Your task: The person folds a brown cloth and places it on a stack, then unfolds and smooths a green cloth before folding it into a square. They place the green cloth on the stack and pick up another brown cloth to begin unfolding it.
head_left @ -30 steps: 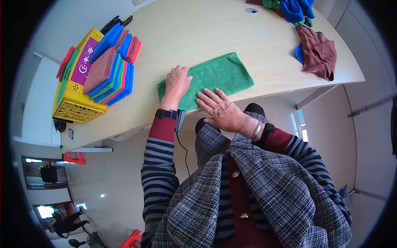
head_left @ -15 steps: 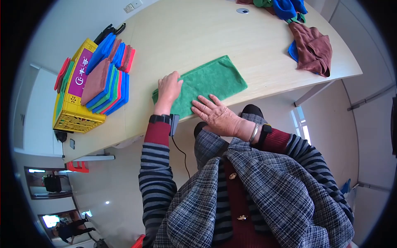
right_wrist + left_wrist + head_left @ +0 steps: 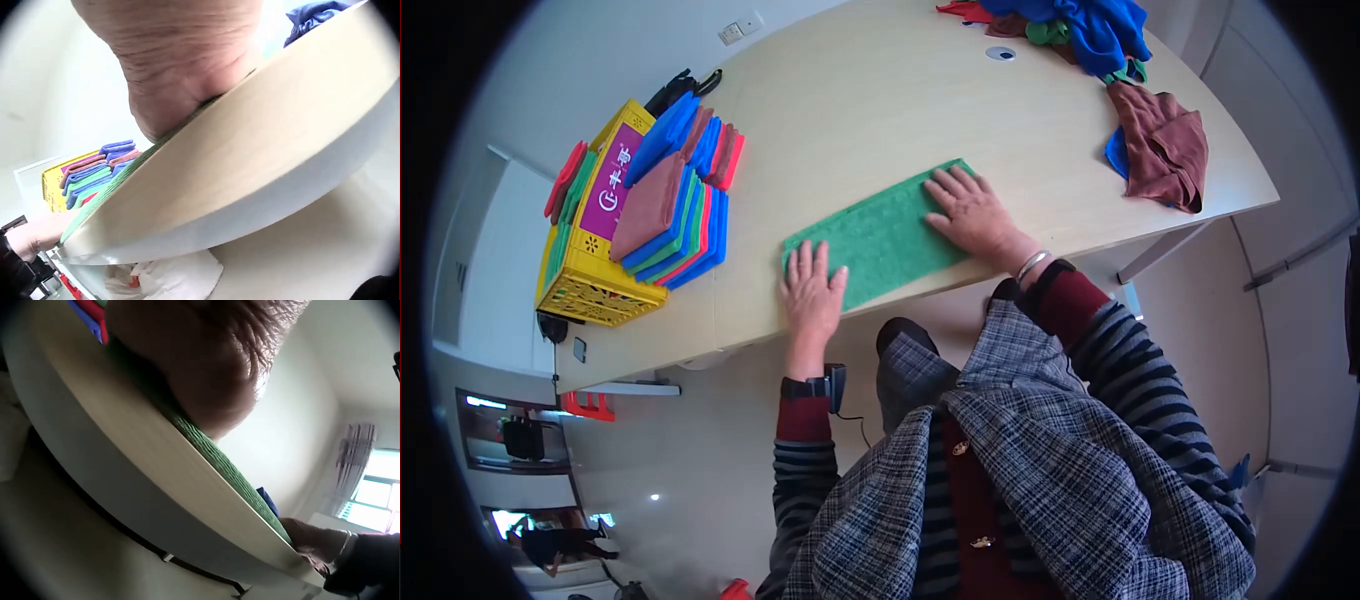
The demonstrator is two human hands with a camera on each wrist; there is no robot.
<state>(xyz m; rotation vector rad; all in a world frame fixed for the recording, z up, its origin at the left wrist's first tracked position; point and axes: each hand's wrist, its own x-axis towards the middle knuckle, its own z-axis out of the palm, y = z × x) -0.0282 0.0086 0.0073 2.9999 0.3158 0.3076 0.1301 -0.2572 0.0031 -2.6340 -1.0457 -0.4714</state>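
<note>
A green towel (image 3: 890, 245), folded into a long flat rectangle, lies along the table's front edge. My left hand (image 3: 812, 298) rests flat on its left end, fingers straight. On the right end lies my right hand (image 3: 975, 215), its fingers spread and extended over the cloth near the far corner. In the left wrist view the heel of the left hand (image 3: 206, 369) presses on the towel's edge (image 3: 225, 469). The right wrist view has the heel of the right hand (image 3: 181, 81) down on the cloth.
Left on the table stands a yellow crate (image 3: 605, 270) with folded towels (image 3: 670, 220) stacked against it and a phone (image 3: 579, 349) nearby. A crumpled brown cloth (image 3: 1165, 145) and a blue heap of cloths (image 3: 1100, 35) lie at the right. Beyond the front edge are the person's knees.
My right hand has slid right and away to the towel's right end. The left hand has drawn nearer the front edge and its fingers have straightened. The towel now looks narrower.
</note>
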